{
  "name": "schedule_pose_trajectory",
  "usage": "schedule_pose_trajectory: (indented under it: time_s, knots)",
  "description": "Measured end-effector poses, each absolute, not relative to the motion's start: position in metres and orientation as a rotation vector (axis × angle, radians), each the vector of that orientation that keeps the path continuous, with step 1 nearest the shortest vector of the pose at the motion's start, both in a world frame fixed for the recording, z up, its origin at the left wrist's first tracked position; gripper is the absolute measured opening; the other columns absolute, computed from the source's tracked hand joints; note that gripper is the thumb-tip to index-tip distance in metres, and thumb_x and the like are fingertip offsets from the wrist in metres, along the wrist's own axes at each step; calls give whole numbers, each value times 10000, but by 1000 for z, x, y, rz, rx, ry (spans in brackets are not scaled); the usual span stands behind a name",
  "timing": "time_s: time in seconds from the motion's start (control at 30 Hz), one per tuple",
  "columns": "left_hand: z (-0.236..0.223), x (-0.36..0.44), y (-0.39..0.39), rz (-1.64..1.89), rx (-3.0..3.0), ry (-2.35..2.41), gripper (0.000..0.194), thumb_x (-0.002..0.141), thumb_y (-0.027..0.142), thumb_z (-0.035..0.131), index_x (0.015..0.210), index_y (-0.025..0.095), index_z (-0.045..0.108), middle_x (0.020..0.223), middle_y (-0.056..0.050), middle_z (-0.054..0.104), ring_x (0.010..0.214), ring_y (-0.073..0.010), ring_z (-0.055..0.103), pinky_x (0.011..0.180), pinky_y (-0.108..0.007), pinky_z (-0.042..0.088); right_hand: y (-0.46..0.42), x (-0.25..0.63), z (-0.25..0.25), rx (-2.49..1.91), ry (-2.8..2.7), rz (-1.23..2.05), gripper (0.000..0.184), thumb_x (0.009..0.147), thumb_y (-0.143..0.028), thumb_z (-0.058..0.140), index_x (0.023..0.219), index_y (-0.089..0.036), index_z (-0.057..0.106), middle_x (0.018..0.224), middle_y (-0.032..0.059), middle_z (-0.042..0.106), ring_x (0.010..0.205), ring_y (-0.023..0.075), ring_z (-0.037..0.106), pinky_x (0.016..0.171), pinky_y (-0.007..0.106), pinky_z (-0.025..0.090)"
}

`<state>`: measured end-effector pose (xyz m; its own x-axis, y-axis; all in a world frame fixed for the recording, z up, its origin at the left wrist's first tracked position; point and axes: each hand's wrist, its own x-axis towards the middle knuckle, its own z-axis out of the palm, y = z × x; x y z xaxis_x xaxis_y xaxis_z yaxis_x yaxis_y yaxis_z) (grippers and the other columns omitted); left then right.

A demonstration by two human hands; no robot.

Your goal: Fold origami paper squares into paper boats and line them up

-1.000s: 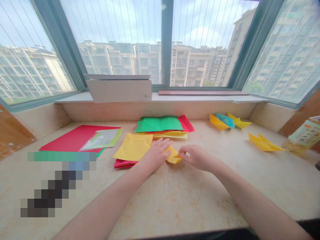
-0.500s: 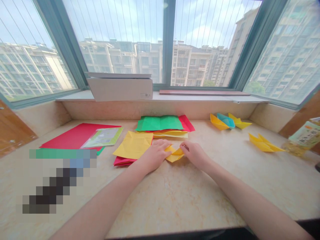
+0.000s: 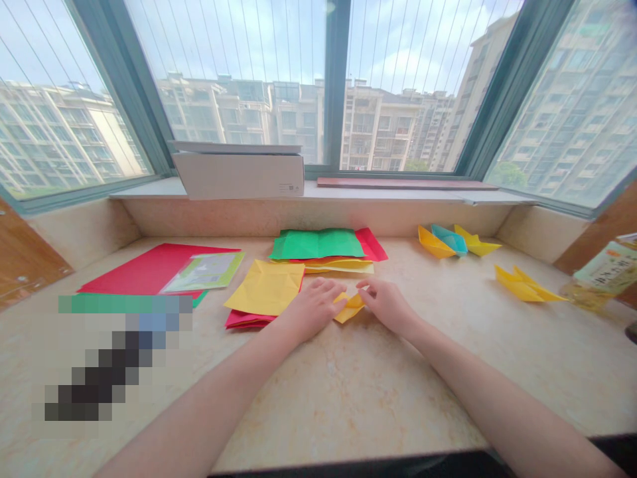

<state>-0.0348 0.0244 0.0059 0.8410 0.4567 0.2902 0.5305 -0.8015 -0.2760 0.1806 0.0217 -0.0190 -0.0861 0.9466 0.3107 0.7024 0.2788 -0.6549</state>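
A small folded piece of yellow paper (image 3: 350,309) lies on the counter between my two hands. My left hand (image 3: 316,307) holds its left side, fingers bent over the edge and covering part of it. My right hand (image 3: 387,302) pinches its right corner between thumb and forefinger. Just left of my left hand is a yellow sheet (image 3: 266,287) on top of red folded sheets (image 3: 246,320). Behind my hands rests a pile with a creased green sheet (image 3: 318,244) uppermost and a red sheet (image 3: 372,244) sticking out at its right.
Folded paper boats, yellow (image 3: 435,241) and blue (image 3: 450,239), stand at the back right; another yellow boat (image 3: 528,285) sits nearer. A bottle (image 3: 607,272) is at the right edge. Red sheets (image 3: 144,269) and a clear packet (image 3: 206,272) lie left. A white box (image 3: 239,176) occupies the sill.
My left hand's fingers have shifted slightly and spread a little over the yellow paper, so less of it shows. My right hand stays at its right corner.
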Motion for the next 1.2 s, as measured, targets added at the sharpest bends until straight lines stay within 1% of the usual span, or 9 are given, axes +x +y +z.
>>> schedule_pose_trajectory:
  time_s: [0.27, 0.4, 0.57, 0.7, 0.77, 0.83, 0.97, 1.07, 1.2]
  knots:
    - [2, -37, 29, -297, -2767, -688, 352, 974, 204, 508, 1316, 263, 567, 1378, -84, 577, 1255, -270, 505, 1022, -425, 373, 22, 181, -19, -1483, -1793, 561, 267, 875, -227, 520, 1071, -153, 685, 693, 22, 718, 579, 166, 648, 614, 276, 487]
    - [-9, -40, 38, -318, -2863, -707, 400, 964, 161, 493, 1348, 259, 545, 1407, -69, 562, 1300, -248, 478, 1068, -423, 367, 26, 181, -22, -1433, -1782, 560, 288, 902, -303, 525, 1105, -169, 680, 859, 54, 746, 653, 170, 669, 648, 286, 511]
    - [-16, -43, 44, -366, -2948, -812, 414, 938, 132, 457, 1326, 223, 571, 1323, -78, 619, 1227, -227, 544, 1069, -412, 392, 28, 188, -18, -1394, -1775, 447, 304, 921, -335, 506, 1147, -193, 652, 1002, 56, 741, 549, 125, 597, 600, 283, 497]
    - [-15, -42, 42, -441, -2936, -853, 416, 925, 125, 440, 1314, 186, 574, 1278, -102, 637, 1204, -244, 559, 1052, -433, 411, 23, 190, -10, -1390, -1827, 377, 259, 932, -344, 496, 1012, -181, 681, 803, 33, 716, 580, 144, 600, 585, 272, 460]
    - [-11, -42, 39, -450, -2925, -870, 391, 921, 125, 444, 1283, 160, 588, 1241, -118, 649, 1175, -252, 574, 1034, -439, 426, 18, 187, -7, -1403, -1895, 417, 275, 936, -360, 502, 1042, -184, 684, 720, 17, 697, 588, 155, 610, 577, 271, 447]
    - [-6, -41, 35, -469, -2932, -865, 368, 923, 131, 452, 1259, 160, 598, 1238, -123, 649, 1162, -251, 579, 1027, -439, 431, 14, 182, -5, -1383, -1981, 485, 298, 943, -363, 500, 1106, -192, 682, 769, 26, 722, 614, 160, 630, 594, 273, 459]
    - [3, -42, 27, -556, -2981, -775, 344, 947, 196, 476, 1274, 180, 582, 1286, -118, 628, 1202, -257, 553, 1054, -439, 409, 10, 176, -2, -1254, -2054, 498, 284, 960, -315, 473, 1009, -203, 729, 932, 55, 752, 766, 181, 669, 697, 290, 497]
    - [5, -40, 23, -692, -2994, -771, 371, 941, 288, 529, 1298, 193, 565, 1263, -117, 641, 1196, -273, 555, 1059, -461, 402, 13, 179, -2, -1201, -2010, 452, 292, 938, -214, 457, 871, -193, 741, 905, 54, 749, 836, 192, 674, 710, 279, 501]
    - [8, -35, 20, -1101, -2896, -947, 329, 963, 323, 484, 1230, 167, 597, 1227, -129, 642, 1174, -258, 563, 1037, -441, 427, 17, 186, -2, -1191, -1942, 374, 275, 830, -79, 474, 838, -190, 726, 905, 47, 750, 838, 196, 680, 731, 283, 510]
